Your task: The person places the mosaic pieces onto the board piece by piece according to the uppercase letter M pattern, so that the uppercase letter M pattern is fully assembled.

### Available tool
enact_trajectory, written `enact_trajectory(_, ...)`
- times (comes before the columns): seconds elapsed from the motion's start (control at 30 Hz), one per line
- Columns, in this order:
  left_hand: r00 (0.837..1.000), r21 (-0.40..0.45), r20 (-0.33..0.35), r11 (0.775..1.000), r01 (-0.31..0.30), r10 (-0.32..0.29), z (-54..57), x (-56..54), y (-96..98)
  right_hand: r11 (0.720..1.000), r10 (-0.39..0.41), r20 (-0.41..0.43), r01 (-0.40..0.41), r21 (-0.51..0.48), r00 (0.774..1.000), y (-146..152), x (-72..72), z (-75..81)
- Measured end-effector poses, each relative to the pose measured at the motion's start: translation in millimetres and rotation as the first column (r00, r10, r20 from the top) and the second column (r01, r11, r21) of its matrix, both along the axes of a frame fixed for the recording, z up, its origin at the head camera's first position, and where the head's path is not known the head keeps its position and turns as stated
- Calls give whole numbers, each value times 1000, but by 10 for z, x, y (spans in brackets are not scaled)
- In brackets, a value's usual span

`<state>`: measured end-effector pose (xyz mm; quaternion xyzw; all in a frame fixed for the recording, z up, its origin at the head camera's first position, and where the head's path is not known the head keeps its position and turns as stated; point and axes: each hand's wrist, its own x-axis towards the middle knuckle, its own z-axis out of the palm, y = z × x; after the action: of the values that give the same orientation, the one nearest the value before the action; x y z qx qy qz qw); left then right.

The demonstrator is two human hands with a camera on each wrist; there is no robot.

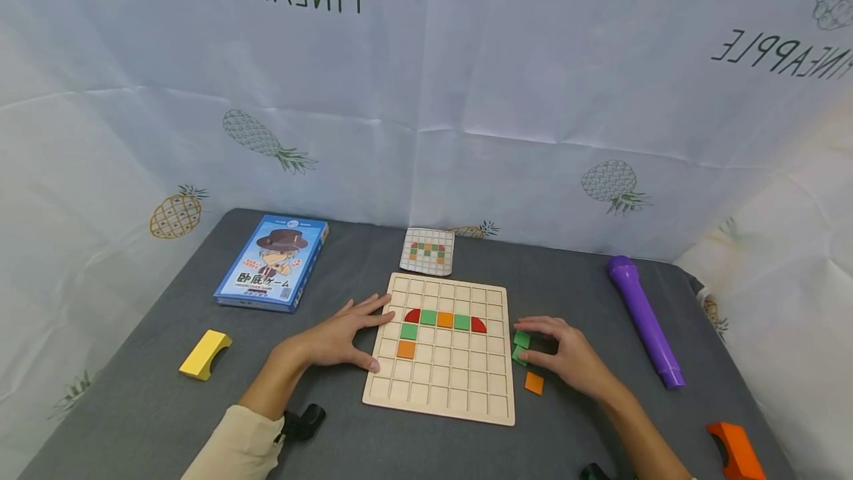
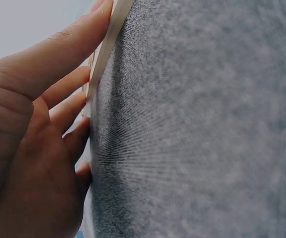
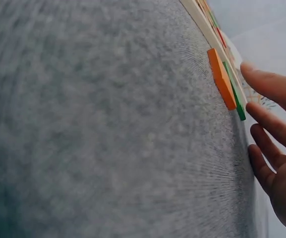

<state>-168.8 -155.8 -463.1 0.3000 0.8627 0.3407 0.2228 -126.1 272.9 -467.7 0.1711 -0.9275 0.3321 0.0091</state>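
Note:
A wooden grid board [image 1: 442, 391] lies on the table with red, green and orange pieces set in a row and down its left side. My left hand [image 1: 336, 335] rests on the board's left edge, fingers spread and thumb at the lower left. To the right of the board, my right hand [image 1: 563, 354] hovers over two green tiles [image 1: 522, 339], its thumb and fingertips right beside them and spread apart. An orange tile [image 1: 534, 383] lies just below these. In the right wrist view, the orange tile [image 3: 221, 79] partly hides a green tile [image 3: 239, 101].
Behind the board lies a pattern card [image 1: 428, 251]. A blue game box [image 1: 272, 261] and a yellow arch block [image 1: 204, 354] are at the left. On the right are a purple stick [image 1: 645, 321] and an orange arch block [image 1: 737, 450]. A pineapple-print curtain [image 1: 426, 95] hangs behind.

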Motion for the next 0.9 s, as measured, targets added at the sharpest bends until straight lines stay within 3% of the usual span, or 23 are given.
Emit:
enact_trajectory(0.37,1000,3,3,1000,-7,7,1,1,-5,997,-51,34,48,63,998,-15,-35,-29)
enact_trajectory(0.9,1000,-3,6,1000,-11,11,26,10,4,998,-25,64,21,55,998,-6,-53,-30)
